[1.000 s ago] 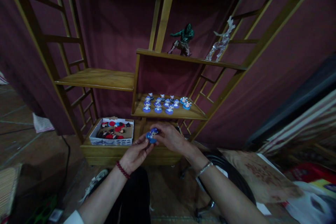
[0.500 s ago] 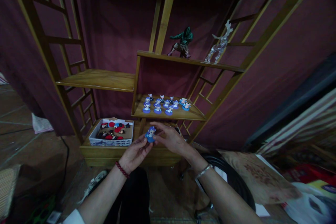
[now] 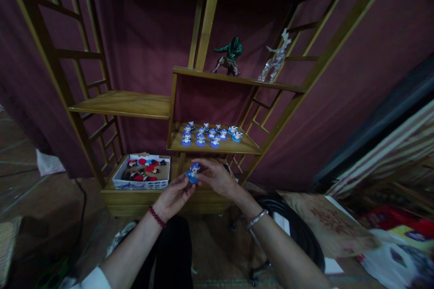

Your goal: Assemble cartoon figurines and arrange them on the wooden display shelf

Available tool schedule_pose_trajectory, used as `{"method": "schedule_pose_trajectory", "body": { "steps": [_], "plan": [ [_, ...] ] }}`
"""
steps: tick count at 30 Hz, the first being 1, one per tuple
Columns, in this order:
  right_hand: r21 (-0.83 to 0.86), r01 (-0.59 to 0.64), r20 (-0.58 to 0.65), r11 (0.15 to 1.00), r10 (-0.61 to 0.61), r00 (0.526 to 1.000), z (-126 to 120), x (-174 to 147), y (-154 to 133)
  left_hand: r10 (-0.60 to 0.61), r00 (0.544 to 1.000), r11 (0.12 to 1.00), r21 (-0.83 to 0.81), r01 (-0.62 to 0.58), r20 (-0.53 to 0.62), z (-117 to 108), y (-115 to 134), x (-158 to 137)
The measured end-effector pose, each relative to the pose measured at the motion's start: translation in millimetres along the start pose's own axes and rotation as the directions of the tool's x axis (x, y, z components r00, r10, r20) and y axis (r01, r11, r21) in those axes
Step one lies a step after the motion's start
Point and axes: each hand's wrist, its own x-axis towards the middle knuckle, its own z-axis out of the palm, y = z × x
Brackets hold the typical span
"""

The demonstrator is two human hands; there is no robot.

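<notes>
Pinching purple-haired figurine (image 3: 193, 170) between fingers: left hand (image 3: 175, 195) palm up, right hand (image 3: 219, 179) arched opposite, both angled inward.

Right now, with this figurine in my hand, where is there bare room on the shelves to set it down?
The widest bare patch is the left shelf, between the lattice and the divider. The figurine shelf has a small patch at its front right, before the blue-based figurines; purple figurines crowd its left and middle. The box below is cluttered.
</notes>
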Motion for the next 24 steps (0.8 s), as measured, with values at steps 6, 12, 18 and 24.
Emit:
{"method": "schedule_pose_trajectory", "body": {
  "steps": [6, 12, 18, 24],
  "plan": [
    [-0.106, 0.001, -0.015, 0.994, -0.003, 1.000, -0.7, 0.0, -12.1, 0.020, 0.999, 1.000, 0.015, -0.019, -0.041, 0.9, -2.3, -2.9],
    [-0.198, -0.003, -0.052, 0.980, -0.007, 0.999, 6.2, 3.0, -18.6, 0.064, 0.994, 0.998, 0.004, -0.064, -0.084, 5.4, 1.4, -4.8],
    [-0.227, -0.018, -0.125, 0.974, -0.011, 0.992, 16.6, 4.5, -14.9, 0.102, 0.988, 0.995, 0.009, -0.102, -0.117, 3.4, 3.7, -4.9],
    [-0.244, -0.004, -0.093, 0.970, -0.019, 0.995, 18.6, 7.7, -13.8, 0.089, 0.990, 0.996, -0.001, -0.090, -0.105, 2.8, 6.2, -8.1]
  ]
}}
